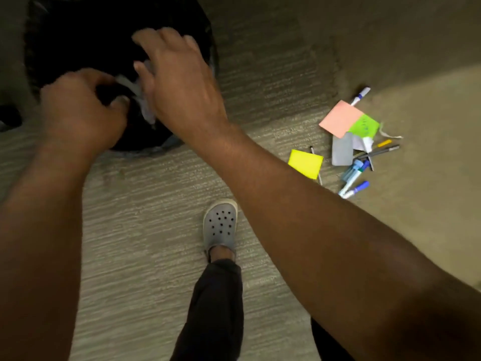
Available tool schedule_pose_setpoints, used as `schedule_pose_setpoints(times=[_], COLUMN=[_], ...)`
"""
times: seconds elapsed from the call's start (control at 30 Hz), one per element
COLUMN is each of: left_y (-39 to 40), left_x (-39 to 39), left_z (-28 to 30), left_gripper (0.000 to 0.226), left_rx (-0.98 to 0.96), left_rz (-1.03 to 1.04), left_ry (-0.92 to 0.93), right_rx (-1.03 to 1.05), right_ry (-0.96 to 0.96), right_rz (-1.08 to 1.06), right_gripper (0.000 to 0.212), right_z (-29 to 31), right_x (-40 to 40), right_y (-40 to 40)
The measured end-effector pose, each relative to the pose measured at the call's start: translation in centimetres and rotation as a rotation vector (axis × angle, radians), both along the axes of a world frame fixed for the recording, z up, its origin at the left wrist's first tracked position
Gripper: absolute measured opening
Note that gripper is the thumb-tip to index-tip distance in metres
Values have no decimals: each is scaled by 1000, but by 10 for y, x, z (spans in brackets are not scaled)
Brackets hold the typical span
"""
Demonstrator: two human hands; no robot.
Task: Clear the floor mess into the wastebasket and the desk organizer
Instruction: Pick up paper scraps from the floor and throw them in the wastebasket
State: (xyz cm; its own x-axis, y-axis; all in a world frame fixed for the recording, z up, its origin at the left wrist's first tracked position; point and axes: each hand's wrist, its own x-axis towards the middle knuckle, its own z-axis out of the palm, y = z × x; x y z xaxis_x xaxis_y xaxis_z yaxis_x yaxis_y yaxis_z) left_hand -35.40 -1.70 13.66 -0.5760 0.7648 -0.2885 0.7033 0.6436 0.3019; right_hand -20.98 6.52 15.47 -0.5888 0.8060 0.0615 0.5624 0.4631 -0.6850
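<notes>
Both hands hold a pale scrap of paper [141, 97], seemingly crumpled, lengthwise toward the person, over the black wastebasket [78, 35]: left hand [83, 110] clenched, right hand [179, 84] pinching. Carpeted floor [145, 217].

I see grey ribbed carpet floor [145, 230] carrying a black wastebasket [78, 35] top left. At right lie pink [338, 118], green [364, 126] and yellow sticky notes [306, 162], a grey eraser [342, 149] and blue-capped markers [355, 175].
</notes>
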Motion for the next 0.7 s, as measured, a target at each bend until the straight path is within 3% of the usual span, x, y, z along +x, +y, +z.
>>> schedule_pose_setpoints(times=[0.1, 0.13, 0.23, 0.4, 0.7], left_y=[-19, -26, -42, -58, -46], left_x=[35, 59, 144, 253, 362], left_z=[-18, -21, -25, -82, -188], left_gripper=[27, 17, 17, 18, 35], left_rx=[348, 440, 576, 313, -203], left_rz=[45, 26, -101, -196, -540], left_ry=[-121, -156, -250, -483, -492], right_rx=[12, -21, -150, -295, -396], right_ry=[288, 269, 117, -174, -546], right_rz=[-268, -323, -444, -592, -544], right_gripper=[18, 16, 16, 17, 43], right_z=[-20, -30, -71, -139, -223], right_x=[46, 67, 142, 276, 415], right_y=[-23, -32, -55, -80, -16])
